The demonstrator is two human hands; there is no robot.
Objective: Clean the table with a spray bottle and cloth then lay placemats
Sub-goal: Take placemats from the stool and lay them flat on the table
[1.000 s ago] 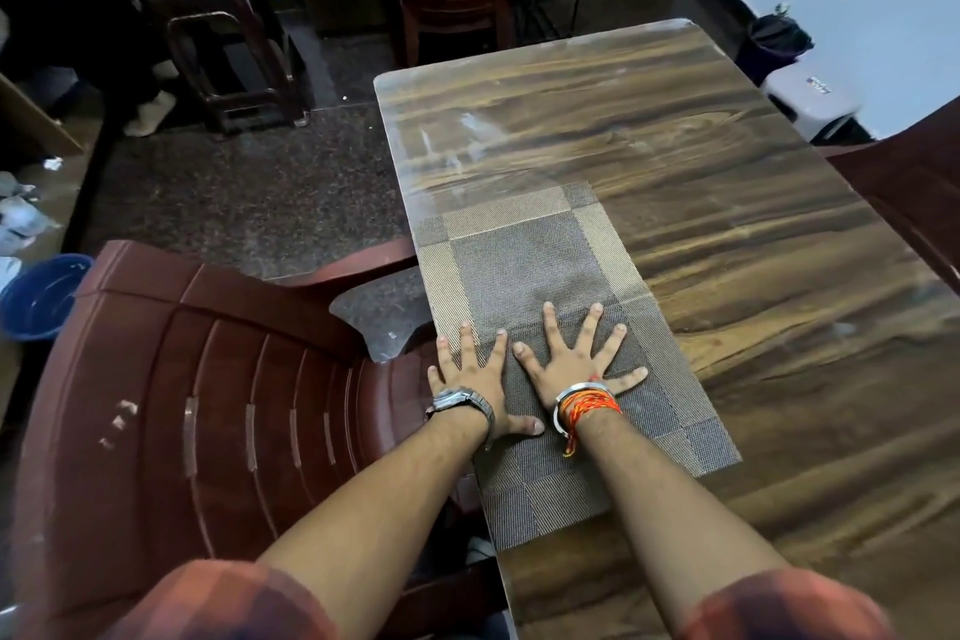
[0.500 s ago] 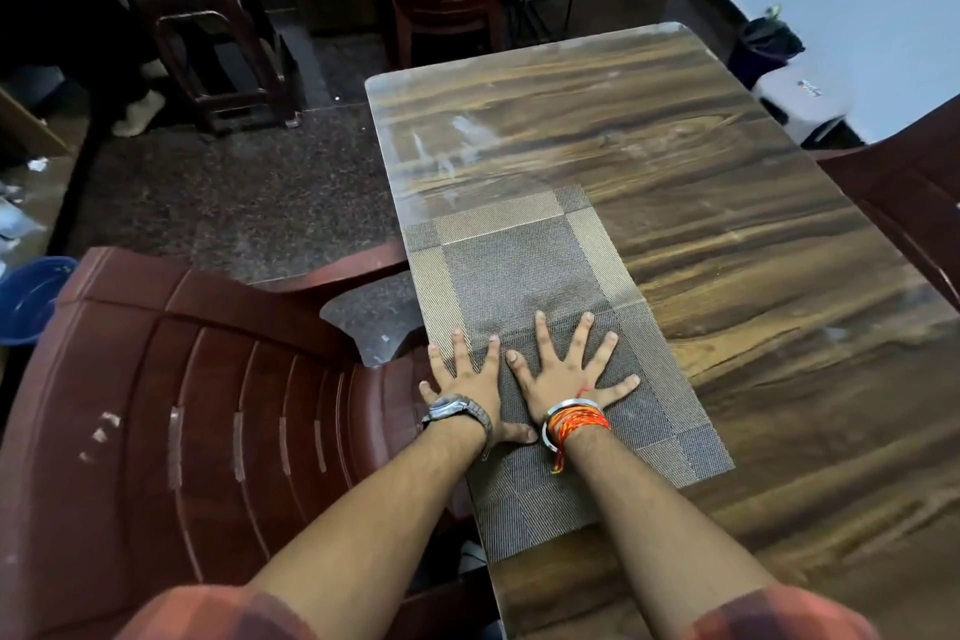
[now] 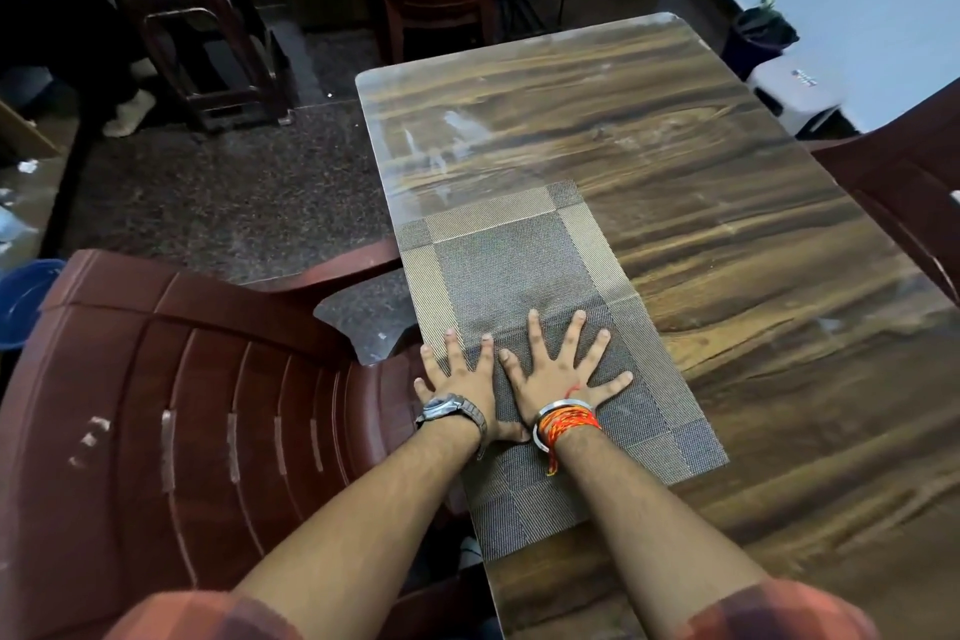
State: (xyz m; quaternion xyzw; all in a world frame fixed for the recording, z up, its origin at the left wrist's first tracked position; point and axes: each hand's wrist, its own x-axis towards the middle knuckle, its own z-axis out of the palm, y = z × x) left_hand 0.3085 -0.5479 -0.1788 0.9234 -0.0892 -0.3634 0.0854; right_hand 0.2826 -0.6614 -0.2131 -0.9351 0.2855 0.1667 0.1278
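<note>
A rectangular woven placemat (image 3: pixel 524 286), grey in the middle with a tan border and darker corner squares, lies along the left edge of the glossy wood-grain table (image 3: pixel 727 244), its long side running away from the person. Both hands rest flat on its near half, palms down and fingers spread, grasping nothing: the left hand (image 3: pixel 460 387) (a metal watch on its wrist) sits at the mat's left border with its outer fingers at or just over the table edge, and the right hand (image 3: pixel 558 372) (a steel bangle and orange threads on that wrist) sits just beside it toward the mat's middle.

The mat looks thin, light and pliable. A crease crosses it just ahead of the fingertips, so it probably flexes like stiffened fabric or vinyl weave, not like a rigid board. On so shiny a tabletop it likely slides with little push, which suits flat-palm pressing and nudging for alignment. To lift or shift it, the best hold seems to be a pinch at a corner or a short edge, the near left side being easiest since it lies at the table's rim beside the dark red plastic chair (image 3: pixel 171 405). No spray bottle or cloth is in view.
</note>
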